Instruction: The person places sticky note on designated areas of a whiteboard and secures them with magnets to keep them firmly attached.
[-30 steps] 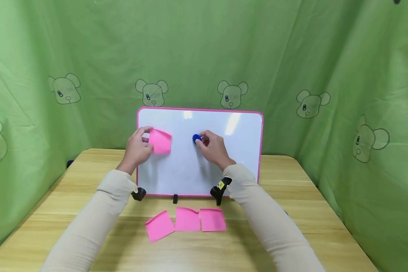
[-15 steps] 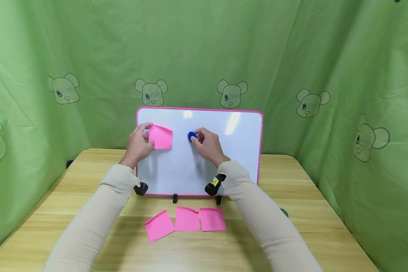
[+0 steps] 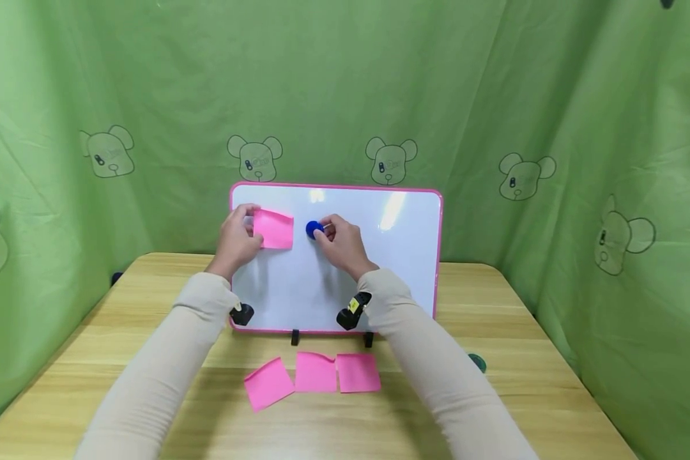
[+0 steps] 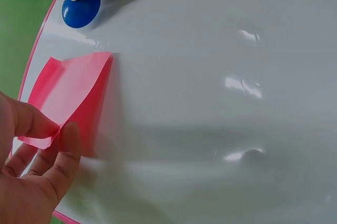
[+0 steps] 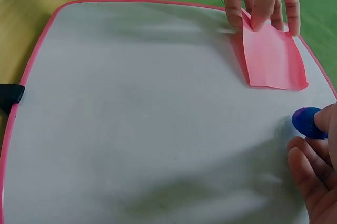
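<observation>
My left hand (image 3: 236, 239) pinches a pink sticky note (image 3: 273, 229) by its left side, in front of the upper left of a whiteboard (image 3: 299, 294) with a pink frame. In the left wrist view the note (image 4: 68, 87) bends between thumb and fingers, close to the board's surface. A round blue magnet (image 3: 314, 229) is pinched in my right hand (image 3: 344, 245), just right of the note and apart from it. The right wrist view has the magnet (image 5: 305, 122) near the board; whether it touches the board I cannot tell.
Three pink sticky notes (image 3: 316, 373) lie in a row on the wooden table (image 3: 299, 431) before the board. Black feet (image 3: 295, 337) prop the board's lower edge. A green round object (image 3: 478, 363) sits beside my right forearm. Green curtains (image 3: 345, 83) surround the table.
My right hand has moved left with the blue magnet, toward the pink note. My left hand has raised its note slightly and shifted it a little right.
</observation>
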The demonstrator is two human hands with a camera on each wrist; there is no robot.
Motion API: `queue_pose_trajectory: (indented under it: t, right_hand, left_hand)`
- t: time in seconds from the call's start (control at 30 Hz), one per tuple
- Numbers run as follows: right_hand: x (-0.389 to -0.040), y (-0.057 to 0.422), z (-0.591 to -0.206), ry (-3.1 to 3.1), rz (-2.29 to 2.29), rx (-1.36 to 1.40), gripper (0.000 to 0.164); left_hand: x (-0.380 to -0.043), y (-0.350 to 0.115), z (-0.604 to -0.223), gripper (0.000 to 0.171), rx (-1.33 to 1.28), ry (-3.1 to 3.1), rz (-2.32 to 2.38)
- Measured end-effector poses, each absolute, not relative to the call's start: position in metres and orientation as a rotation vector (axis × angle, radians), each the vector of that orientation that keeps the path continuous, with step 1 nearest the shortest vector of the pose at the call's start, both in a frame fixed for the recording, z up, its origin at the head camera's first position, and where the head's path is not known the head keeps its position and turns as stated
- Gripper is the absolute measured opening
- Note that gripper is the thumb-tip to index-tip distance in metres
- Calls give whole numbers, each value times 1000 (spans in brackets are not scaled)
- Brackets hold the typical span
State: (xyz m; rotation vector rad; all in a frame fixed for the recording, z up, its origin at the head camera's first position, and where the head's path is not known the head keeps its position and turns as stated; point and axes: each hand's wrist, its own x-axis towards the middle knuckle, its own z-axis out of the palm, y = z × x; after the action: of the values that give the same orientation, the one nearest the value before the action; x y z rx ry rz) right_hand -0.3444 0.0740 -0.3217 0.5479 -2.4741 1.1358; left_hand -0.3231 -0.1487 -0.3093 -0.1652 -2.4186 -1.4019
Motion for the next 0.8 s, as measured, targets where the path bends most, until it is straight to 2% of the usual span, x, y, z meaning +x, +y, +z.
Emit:
queue_pose_trajectory:
  t: [0.37, 0.6, 0.8]
  right_hand:
    - [-343, 60, -316, -2480, 1163, 555, 21]
    - [-346, 53, -315, -2483, 1182, 569, 20]
    - [-347, 45, -313, -2473, 1214, 584, 19]
  left_hand:
    - [-323, -146, -307, 35, -143, -2454, -1349]
    - [-326, -145, -306, 53, -162, -2456, -1332]
    - [-327, -145, -305, 57, -166, -2457, -1287]
